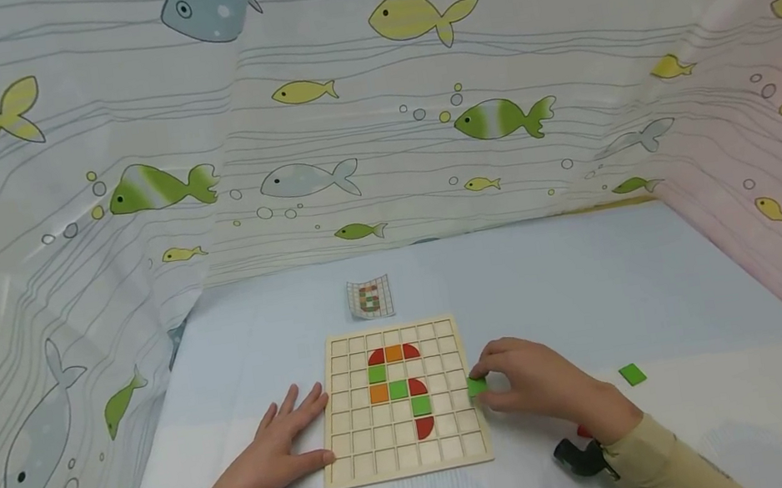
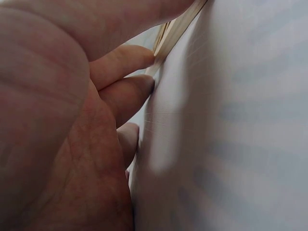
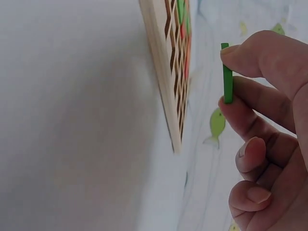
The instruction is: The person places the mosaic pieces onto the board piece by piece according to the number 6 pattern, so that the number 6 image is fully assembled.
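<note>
A wooden grid board lies on the table, with red quarter-round, orange square and green square tiles set in some of its cells. My left hand rests at the board's left edge, fingers spread and fairly straight, the thumb and fingertips touching the rim. Between thumb and fingertip my right hand pinches a green square tile. In the head view that tile is at the board's right edge; the right wrist view shows it held up, apart from the board. The other right fingers are curled loosely.
Behind the board lies a small pattern card with a coloured grid figure. A loose green tile is on the table to the right. Part of a red tile shows beside the right wrist. Fish-printed sheeting surrounds the table's back and sides.
</note>
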A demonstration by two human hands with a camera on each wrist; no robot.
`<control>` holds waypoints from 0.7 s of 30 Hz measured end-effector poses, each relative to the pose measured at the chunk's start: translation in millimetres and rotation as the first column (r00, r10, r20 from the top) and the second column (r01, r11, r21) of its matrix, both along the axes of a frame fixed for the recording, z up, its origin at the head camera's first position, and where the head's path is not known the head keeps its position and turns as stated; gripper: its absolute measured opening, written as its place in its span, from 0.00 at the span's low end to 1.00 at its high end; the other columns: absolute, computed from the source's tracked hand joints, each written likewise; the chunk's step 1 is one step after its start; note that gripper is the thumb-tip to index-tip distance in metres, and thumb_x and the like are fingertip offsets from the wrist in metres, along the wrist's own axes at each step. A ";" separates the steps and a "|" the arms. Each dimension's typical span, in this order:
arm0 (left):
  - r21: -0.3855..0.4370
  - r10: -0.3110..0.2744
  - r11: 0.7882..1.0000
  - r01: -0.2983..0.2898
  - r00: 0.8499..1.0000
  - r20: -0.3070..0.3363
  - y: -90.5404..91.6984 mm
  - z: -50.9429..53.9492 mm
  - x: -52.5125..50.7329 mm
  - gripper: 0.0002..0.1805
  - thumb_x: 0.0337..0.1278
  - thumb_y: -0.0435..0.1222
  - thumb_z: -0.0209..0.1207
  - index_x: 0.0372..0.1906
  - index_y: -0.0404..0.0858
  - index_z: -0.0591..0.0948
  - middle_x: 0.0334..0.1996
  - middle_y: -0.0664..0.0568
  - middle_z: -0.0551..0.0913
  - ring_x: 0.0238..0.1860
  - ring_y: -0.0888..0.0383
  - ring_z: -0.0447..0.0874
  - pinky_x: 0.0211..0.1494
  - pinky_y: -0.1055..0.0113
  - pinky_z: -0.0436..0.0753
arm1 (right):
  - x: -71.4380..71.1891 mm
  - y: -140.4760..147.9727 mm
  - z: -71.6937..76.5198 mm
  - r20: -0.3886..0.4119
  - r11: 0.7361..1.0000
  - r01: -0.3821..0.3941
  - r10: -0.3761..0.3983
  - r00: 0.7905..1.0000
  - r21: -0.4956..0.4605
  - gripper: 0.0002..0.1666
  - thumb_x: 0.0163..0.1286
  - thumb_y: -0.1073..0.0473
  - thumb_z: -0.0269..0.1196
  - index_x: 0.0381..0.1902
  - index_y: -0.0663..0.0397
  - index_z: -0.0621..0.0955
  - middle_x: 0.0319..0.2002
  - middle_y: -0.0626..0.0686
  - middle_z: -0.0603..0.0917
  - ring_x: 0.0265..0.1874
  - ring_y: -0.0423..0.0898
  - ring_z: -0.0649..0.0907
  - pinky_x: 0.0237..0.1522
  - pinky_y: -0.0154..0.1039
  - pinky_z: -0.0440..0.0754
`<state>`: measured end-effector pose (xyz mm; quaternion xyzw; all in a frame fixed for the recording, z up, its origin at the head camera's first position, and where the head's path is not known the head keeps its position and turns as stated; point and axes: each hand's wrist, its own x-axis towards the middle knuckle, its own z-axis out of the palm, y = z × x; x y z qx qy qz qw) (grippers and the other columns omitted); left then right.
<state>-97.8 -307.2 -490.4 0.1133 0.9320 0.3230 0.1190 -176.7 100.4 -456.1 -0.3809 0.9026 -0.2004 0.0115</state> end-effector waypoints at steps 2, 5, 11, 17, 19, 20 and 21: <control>0.003 -0.001 1.000 0.001 1.000 -0.004 0.1 -0.2 0.0 0.50 0.50 0.59 0.68 0.75 0.40 0.65 0.76 0.50 0.57 0.77 0.40 0.36 0.73 0.38 0.34 | 0.5 -9.1 1.7 0.003 1.000 -0.017 0.017 1.000 0.010 0.14 0.59 0.49 0.72 0.43 0.44 0.88 0.41 0.37 0.81 0.42 0.36 0.79 0.44 0.35 0.82; 0.004 -0.004 1.000 0.004 1.000 -0.010 0.3 0.2 0.0 0.50 0.50 0.58 0.68 0.75 0.40 0.65 0.76 0.50 0.57 0.77 0.40 0.37 0.73 0.38 0.35 | 1.3 -21.3 2.3 0.010 0.999 -0.045 0.045 0.999 0.020 0.14 0.59 0.48 0.72 0.42 0.43 0.88 0.42 0.37 0.80 0.43 0.36 0.79 0.44 0.34 0.82; 0.009 -0.004 1.000 0.004 1.000 -0.004 1.4 1.8 1.0 0.49 0.50 0.56 0.69 0.75 0.40 0.65 0.76 0.49 0.57 0.77 0.40 0.37 0.73 0.38 0.35 | 3.6 -42.6 -1.0 0.028 0.992 -0.125 0.124 0.992 0.017 0.12 0.58 0.52 0.70 0.41 0.43 0.88 0.40 0.37 0.80 0.41 0.36 0.78 0.42 0.32 0.80; 0.010 0.007 1.000 -0.007 1.000 0.002 1.9 3.4 1.4 0.50 0.49 0.57 0.69 0.74 0.39 0.65 0.76 0.49 0.57 0.77 0.39 0.37 0.73 0.38 0.35 | 7.1 -62.0 -7.3 -0.008 0.981 -0.187 0.188 0.982 0.046 0.13 0.58 0.54 0.69 0.42 0.44 0.89 0.40 0.38 0.81 0.40 0.35 0.78 0.42 0.28 0.79; 0.010 0.004 1.000 -0.004 1.000 -0.001 1.7 2.7 1.3 0.50 0.50 0.57 0.69 0.74 0.39 0.65 0.76 0.49 0.57 0.77 0.40 0.37 0.74 0.38 0.35 | 8.1 -67.0 -8.8 -0.031 0.981 -0.188 0.190 0.981 0.051 0.12 0.58 0.54 0.68 0.41 0.45 0.89 0.39 0.39 0.82 0.40 0.35 0.78 0.42 0.28 0.79; 0.010 0.001 1.000 -0.001 1.000 -0.003 1.5 2.2 1.2 0.50 0.50 0.57 0.69 0.75 0.39 0.65 0.76 0.49 0.57 0.77 0.40 0.37 0.74 0.39 0.35 | 8.7 -69.2 -9.0 -0.037 0.981 -0.186 0.187 0.982 0.050 0.12 0.58 0.54 0.69 0.41 0.45 0.89 0.40 0.39 0.82 0.41 0.36 0.79 0.43 0.29 0.80; 0.010 -0.001 1.000 0.001 1.000 -0.005 1.4 1.8 1.2 0.50 0.50 0.57 0.69 0.75 0.40 0.65 0.76 0.50 0.57 0.77 0.40 0.37 0.74 0.39 0.35 | 9.0 -71.6 -9.7 -0.044 0.982 -0.184 0.186 0.982 0.049 0.11 0.59 0.54 0.69 0.41 0.44 0.89 0.39 0.40 0.82 0.41 0.36 0.79 0.43 0.29 0.80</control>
